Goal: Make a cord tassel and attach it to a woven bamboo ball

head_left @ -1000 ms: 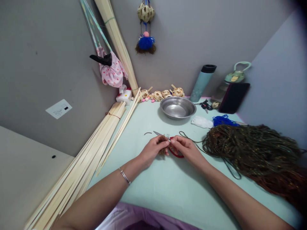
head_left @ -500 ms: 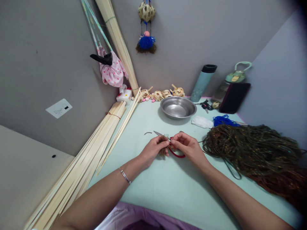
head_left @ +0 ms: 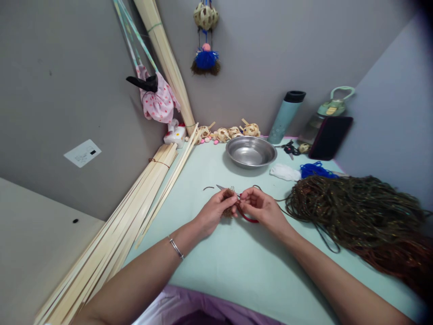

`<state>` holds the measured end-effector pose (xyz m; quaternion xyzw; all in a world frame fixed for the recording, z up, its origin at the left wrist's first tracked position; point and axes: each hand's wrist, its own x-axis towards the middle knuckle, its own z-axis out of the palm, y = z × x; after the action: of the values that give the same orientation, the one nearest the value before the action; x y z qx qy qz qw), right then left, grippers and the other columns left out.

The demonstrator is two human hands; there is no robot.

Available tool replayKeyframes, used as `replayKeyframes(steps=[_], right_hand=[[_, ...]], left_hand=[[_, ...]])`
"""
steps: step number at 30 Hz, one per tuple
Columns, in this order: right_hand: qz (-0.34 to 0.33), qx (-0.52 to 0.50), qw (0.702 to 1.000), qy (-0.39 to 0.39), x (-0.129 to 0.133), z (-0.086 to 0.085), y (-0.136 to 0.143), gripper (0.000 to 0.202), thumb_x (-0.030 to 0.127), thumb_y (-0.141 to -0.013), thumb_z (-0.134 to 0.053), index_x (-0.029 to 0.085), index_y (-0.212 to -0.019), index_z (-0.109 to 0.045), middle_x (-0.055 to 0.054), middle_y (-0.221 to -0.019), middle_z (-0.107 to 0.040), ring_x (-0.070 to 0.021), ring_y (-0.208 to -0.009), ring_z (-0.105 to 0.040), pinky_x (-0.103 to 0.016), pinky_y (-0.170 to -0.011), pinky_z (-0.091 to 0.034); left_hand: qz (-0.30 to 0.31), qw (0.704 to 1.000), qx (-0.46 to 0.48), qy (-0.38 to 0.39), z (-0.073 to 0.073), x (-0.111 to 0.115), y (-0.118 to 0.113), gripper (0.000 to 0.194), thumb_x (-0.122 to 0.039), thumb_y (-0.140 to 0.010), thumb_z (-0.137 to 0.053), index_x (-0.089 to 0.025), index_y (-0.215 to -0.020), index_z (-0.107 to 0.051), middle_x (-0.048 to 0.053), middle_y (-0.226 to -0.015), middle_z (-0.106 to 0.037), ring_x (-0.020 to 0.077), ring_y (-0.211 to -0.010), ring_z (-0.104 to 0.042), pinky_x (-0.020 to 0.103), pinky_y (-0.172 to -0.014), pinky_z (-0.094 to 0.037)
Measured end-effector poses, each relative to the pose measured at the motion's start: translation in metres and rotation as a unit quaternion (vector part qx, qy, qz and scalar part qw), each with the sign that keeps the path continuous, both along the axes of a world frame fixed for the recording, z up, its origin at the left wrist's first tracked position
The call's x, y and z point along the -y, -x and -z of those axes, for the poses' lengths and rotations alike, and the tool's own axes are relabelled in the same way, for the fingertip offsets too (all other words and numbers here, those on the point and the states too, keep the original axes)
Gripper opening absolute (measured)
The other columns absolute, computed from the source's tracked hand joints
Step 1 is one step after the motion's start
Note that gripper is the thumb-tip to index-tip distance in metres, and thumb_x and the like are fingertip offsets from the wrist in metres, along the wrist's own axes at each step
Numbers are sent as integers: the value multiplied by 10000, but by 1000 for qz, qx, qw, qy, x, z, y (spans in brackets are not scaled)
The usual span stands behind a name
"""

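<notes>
My left hand [head_left: 216, 208] is closed on a small brown tassel of yarn [head_left: 229, 210], whose frayed ends stick out above and below the fingers. Close to its right, my right hand [head_left: 262, 206] pinches with thumb and forefinger at the tassel's side; a strand may be between the fingertips, too small to make out. Under both hands lie red-handled scissors [head_left: 249, 220], their blade tip showing beyond my left hand. A dark cord [head_left: 281, 200] runs from near my right hand to the big heap of dark green-brown yarn [head_left: 352, 210].
A steel bowl [head_left: 251, 152] stands beyond the hands. Pale bamboo strips [head_left: 135, 216] lie along the left edge. White yarn [head_left: 285, 172], blue yarn [head_left: 316, 170], a phone [head_left: 331, 138] and a blue tumbler [head_left: 287, 118] are at the right back. Woven balls [head_left: 223, 134] line the wall.
My right hand's fingers have curled in a little at the tassel. My left thumb has shifted slightly up and left over it. More dark cord shows behind my right hand.
</notes>
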<state>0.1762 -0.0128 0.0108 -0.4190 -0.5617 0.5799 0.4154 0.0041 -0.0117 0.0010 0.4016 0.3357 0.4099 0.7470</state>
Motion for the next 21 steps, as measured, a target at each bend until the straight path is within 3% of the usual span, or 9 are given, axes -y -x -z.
replayKeyframes(steps=[6, 11, 14, 18, 21], right_hand=[[16, 8, 1000, -1, -1, 2, -1, 272, 385, -762, -765, 210, -843, -572, -4, -742, -650, -159, -679, -608, -300, -666, -466], [55, 33, 998, -20, -2, 2, -5, 271, 477, -891, -635, 213, -862, -580, 28, -656, -570, -138, -617, -515, -287, -638, -421], [40, 49, 998, -31, -1, 0, -5, 333, 533, -909, -600, 205, -852, -605, 10, -685, -581, -150, -654, -522, -299, -673, -426], [-14, 59, 998, -31, 2, -2, -2, 375, 541, -860, -665, 190, -735, -624, 10, -631, -576, -128, -566, -447, -274, -555, -354], [-9, 48, 998, -31, 1, -1, -1, 367, 539, -849, -677, 195, -737, -618, 22, -618, -559, -126, -567, -448, -274, -566, -357]], left_hand=[[-10, 1000, 16, -24, -1, 0, 0, 306, -451, -825, -715, -191, -899, -570, -15, -727, -596, 100, -638, -555, 235, -669, -412], [-42, 998, -25, -30, 1, 0, -1, 295, -438, -824, -709, -183, -891, -577, -27, -684, -565, 96, -635, -551, 219, -654, -407], [-38, 997, -48, -37, 2, 1, -3, 283, -426, -827, -701, -183, -878, -566, -29, -672, -572, 93, -613, -554, 216, -632, -399], [-29, 997, -65, -41, 3, 2, -4, 293, -428, -813, -709, -182, -882, -565, -36, -670, -572, 88, -585, -553, 213, -601, -385], [-27, 997, -63, -34, 4, 1, -4, 300, -443, -816, -698, -184, -884, -562, -35, -660, -578, 90, -575, -559, 216, -598, -392]])
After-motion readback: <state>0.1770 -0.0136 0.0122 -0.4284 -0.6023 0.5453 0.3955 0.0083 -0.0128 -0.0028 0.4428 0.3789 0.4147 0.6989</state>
